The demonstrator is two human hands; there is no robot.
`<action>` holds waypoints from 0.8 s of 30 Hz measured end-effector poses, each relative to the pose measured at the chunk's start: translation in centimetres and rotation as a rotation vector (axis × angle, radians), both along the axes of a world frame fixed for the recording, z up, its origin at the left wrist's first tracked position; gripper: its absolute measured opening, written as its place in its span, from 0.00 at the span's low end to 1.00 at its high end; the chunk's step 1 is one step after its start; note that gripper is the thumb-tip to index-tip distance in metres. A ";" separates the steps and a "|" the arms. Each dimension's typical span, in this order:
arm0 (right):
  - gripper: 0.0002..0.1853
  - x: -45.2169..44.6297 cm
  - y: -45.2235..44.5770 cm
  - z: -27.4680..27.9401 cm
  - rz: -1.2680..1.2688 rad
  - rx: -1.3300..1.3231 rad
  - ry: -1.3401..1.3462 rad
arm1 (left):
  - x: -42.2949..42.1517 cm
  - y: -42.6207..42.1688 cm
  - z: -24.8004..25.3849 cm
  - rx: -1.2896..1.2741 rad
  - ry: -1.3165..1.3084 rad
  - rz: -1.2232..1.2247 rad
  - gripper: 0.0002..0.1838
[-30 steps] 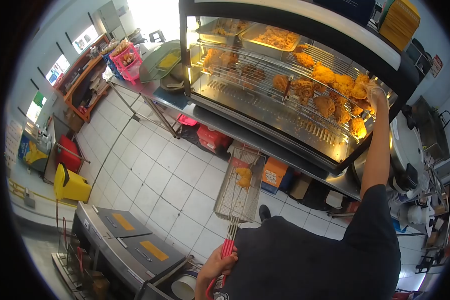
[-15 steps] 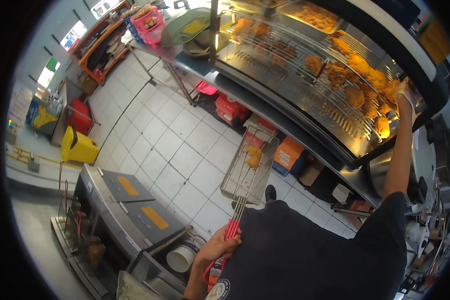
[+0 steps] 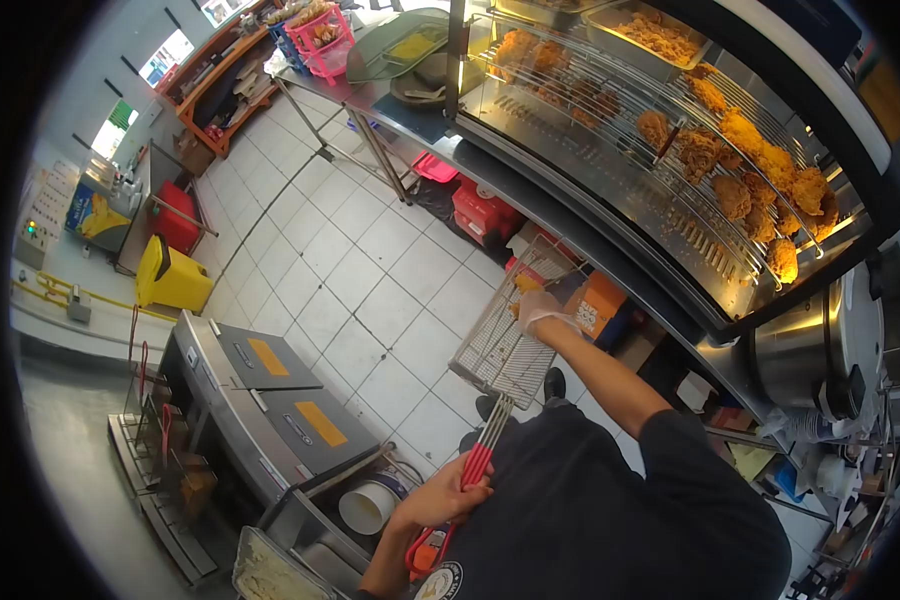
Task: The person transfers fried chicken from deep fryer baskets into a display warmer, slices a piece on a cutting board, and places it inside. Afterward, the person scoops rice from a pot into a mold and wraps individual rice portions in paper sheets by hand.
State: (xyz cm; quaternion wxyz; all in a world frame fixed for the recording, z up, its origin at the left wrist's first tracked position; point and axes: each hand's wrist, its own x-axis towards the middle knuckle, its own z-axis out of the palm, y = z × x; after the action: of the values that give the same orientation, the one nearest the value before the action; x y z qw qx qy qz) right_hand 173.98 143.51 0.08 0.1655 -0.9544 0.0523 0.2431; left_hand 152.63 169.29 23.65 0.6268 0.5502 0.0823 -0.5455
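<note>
My left hand (image 3: 452, 492) is wrapped around the red handle (image 3: 478, 462) of a wire fry basket (image 3: 505, 340), which hangs out in front of me over the floor. My right hand (image 3: 543, 310), in a clear plastic glove, reaches into the far part of the basket. Its fingers are closed on a golden piece of fried chicken (image 3: 524, 284), which they partly cover. In the heated display cabinet (image 3: 610, 210), more fried chicken (image 3: 755, 145) sits on wire racks, up and to the right of my hands.
Under the counter stand an orange box (image 3: 597, 305) and a red container (image 3: 485, 210). Lidded grey fryers (image 3: 300, 420) and a white bucket (image 3: 367, 507) are at lower left. A yellow bin (image 3: 170, 275) stands farther off. A steel pot (image 3: 795, 340) is at right.
My right hand has left the cabinet's rack and come down to the basket, onto the chicken there. The left hand keeps its hold on the handle. The view has shifted slightly.
</note>
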 end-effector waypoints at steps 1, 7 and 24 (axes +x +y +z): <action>0.16 0.4 0.3 -2.0 -0.034 -0.012 -0.063 | -0.1 0.2 0.0 -0.008 -0.009 -0.010 0.17; 0.19 0.5 -0.6 2.8 -0.104 0.077 -0.075 | -0.6 0.6 -1.5 -0.050 -0.103 -0.021 0.16; 0.16 -9.3 -21.2 29.1 -0.688 1.310 -0.663 | 1.4 -0.5 -1.5 -0.071 0.055 0.194 0.16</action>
State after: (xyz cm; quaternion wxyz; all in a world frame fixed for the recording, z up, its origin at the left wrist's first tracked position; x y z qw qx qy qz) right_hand 164.72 122.28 29.15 0.7631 -0.6166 0.1382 -0.1355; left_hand 154.05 168.80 22.16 0.6932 0.5020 0.1328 -0.4998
